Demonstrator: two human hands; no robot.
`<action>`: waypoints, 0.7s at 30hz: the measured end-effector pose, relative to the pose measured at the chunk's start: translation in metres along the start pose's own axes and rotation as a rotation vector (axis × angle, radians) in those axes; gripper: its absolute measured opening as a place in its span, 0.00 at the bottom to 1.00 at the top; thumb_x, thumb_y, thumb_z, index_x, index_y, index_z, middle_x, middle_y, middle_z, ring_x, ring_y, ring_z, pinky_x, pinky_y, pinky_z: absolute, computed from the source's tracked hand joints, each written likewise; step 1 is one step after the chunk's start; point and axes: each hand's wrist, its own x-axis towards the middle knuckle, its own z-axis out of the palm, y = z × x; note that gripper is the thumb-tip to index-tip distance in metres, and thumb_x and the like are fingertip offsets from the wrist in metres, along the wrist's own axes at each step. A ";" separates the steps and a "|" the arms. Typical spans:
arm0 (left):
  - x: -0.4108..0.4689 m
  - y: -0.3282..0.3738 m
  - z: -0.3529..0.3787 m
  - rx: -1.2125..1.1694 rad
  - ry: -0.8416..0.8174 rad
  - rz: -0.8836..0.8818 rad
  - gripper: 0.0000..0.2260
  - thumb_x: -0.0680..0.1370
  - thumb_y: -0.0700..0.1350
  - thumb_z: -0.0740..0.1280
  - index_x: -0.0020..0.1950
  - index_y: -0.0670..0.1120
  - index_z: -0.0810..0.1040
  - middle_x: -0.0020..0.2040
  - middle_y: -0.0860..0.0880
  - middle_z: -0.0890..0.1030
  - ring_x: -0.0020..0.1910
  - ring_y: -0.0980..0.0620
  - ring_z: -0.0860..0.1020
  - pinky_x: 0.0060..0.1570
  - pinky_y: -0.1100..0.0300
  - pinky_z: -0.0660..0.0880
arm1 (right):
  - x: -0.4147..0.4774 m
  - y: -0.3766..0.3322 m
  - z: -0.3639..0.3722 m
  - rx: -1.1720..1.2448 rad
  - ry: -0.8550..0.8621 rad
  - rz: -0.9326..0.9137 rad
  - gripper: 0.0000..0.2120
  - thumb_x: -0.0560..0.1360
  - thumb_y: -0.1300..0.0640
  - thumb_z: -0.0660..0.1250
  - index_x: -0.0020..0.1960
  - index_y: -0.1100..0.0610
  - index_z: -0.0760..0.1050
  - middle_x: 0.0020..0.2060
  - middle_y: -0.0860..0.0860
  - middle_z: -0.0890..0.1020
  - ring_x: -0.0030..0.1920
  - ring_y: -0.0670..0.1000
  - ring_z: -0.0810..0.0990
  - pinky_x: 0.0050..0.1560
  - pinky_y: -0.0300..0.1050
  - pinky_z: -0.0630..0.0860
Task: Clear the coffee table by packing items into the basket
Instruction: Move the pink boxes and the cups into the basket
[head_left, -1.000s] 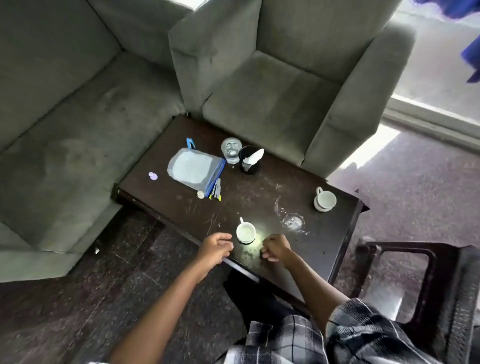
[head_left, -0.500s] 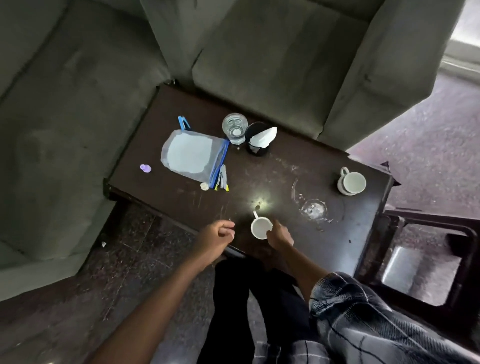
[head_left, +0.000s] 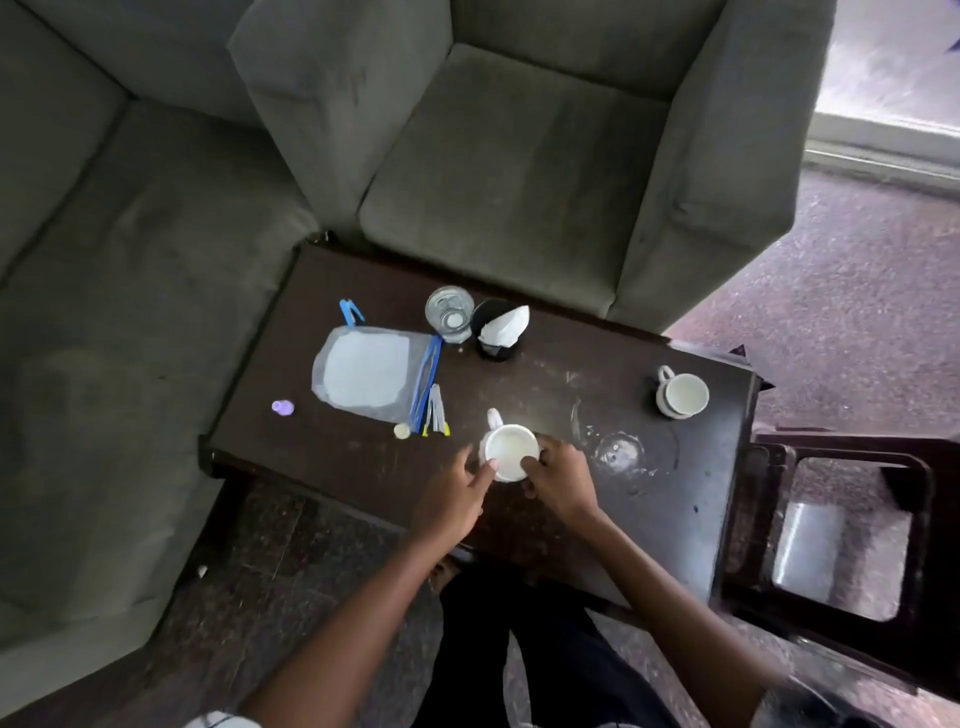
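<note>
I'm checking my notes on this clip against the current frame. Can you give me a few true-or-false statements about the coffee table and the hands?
1. The left hand and the right hand both touch the near cup. True.
2. The far cup lies on its side. False: it stands upright.
3. The glass stands beside the black cup holding a tissue. True.
4. A basket stands on the table. False: no basket is in view.
5. The zip bag lies on the sofa. False: it lies on the table.

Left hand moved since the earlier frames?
Yes. The left hand has moved forward and right from the coffee table's near edge, in over the top; its fingers now touch the white cup, which the right hand grips.
</note>
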 end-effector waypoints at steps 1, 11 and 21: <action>0.004 0.008 0.001 -0.012 0.024 0.014 0.20 0.79 0.54 0.59 0.69 0.48 0.68 0.41 0.48 0.81 0.36 0.45 0.81 0.47 0.50 0.79 | -0.004 -0.007 -0.006 -0.006 0.013 -0.034 0.19 0.64 0.54 0.60 0.54 0.52 0.79 0.36 0.54 0.84 0.37 0.56 0.83 0.41 0.50 0.81; 0.028 0.043 0.018 0.161 0.107 0.088 0.10 0.78 0.45 0.58 0.55 0.48 0.76 0.29 0.51 0.80 0.23 0.53 0.75 0.38 0.56 0.77 | 0.011 0.006 -0.084 0.232 0.186 0.055 0.10 0.74 0.56 0.64 0.37 0.56 0.79 0.29 0.57 0.82 0.29 0.52 0.79 0.36 0.47 0.77; 0.057 0.063 0.039 0.363 -0.011 0.154 0.09 0.77 0.45 0.60 0.55 0.56 0.66 0.31 0.52 0.82 0.20 0.58 0.74 0.28 0.60 0.73 | 0.129 0.123 -0.174 -0.100 0.342 0.510 0.21 0.76 0.57 0.62 0.69 0.59 0.66 0.65 0.62 0.68 0.64 0.61 0.72 0.63 0.49 0.69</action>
